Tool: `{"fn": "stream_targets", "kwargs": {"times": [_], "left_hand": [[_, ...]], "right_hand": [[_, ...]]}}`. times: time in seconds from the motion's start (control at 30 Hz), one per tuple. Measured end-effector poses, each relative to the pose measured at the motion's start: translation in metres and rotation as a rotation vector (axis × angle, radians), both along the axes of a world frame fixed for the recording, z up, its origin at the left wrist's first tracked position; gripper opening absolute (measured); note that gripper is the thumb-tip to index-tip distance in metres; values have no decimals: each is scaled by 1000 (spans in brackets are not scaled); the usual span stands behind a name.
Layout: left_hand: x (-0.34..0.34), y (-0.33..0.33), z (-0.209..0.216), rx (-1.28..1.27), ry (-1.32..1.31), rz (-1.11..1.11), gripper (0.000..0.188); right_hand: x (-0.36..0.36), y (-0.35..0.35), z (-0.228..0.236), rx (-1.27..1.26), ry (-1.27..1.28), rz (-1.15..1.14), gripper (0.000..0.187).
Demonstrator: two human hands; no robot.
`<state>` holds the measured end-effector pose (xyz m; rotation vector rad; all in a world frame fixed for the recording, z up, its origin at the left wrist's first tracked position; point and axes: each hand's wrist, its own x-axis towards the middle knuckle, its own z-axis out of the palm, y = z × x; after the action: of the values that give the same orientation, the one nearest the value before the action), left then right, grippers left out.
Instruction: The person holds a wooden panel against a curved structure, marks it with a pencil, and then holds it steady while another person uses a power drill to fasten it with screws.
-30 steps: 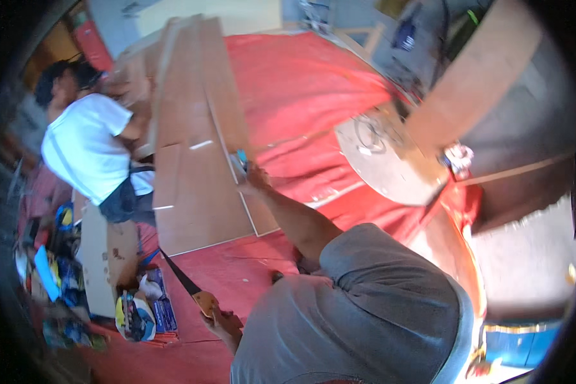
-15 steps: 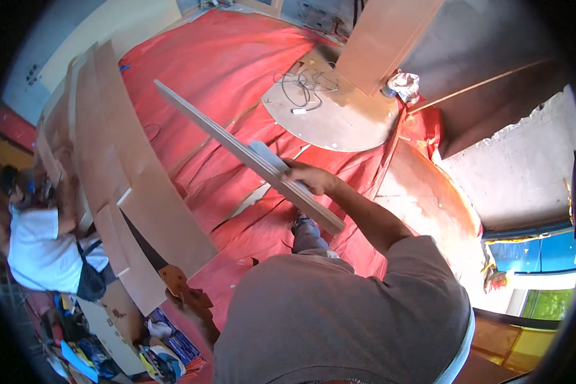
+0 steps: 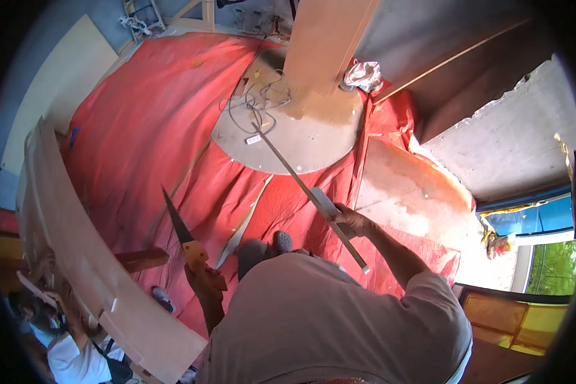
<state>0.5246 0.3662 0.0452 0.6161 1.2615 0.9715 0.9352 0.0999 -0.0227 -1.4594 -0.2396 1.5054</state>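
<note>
In my left hand is a handsaw, its orange-brown handle wrapped by my fingers. The dark, tapering blade points up and away over the red sheet, touching nothing. My right hand grips a long, narrow wooden strip near its close end, together with a short pale flat piece lying alongside. Seen nearly edge-on, the strip slants toward the far left, and its tip overlaps the cables in the picture.
Red sheeting covers much of the floor. Long thin boards lie at the left, where a co-worker in a white shirt bends over. Loose cables rest on a rounded grey board. Beyond stands a tall wooden panel.
My body has turned right, away from the boards. The saw has swung clear of them, over the red sheet. The strip in my right hand has rotated to nearly edge-on and points farther forward.
</note>
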Motion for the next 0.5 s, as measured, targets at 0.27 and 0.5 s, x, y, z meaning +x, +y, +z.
{"fn": "stream_targets", "kwargs": {"times": [0.27,0.5], "left_hand": [[154,89,-27,-58,76,-403,19],[319,189,-47,-70,78,-444,20]], "right_hand": [[93,1,1,47,474,-347,66],[223,108,2,234,760,-451,48]]}}
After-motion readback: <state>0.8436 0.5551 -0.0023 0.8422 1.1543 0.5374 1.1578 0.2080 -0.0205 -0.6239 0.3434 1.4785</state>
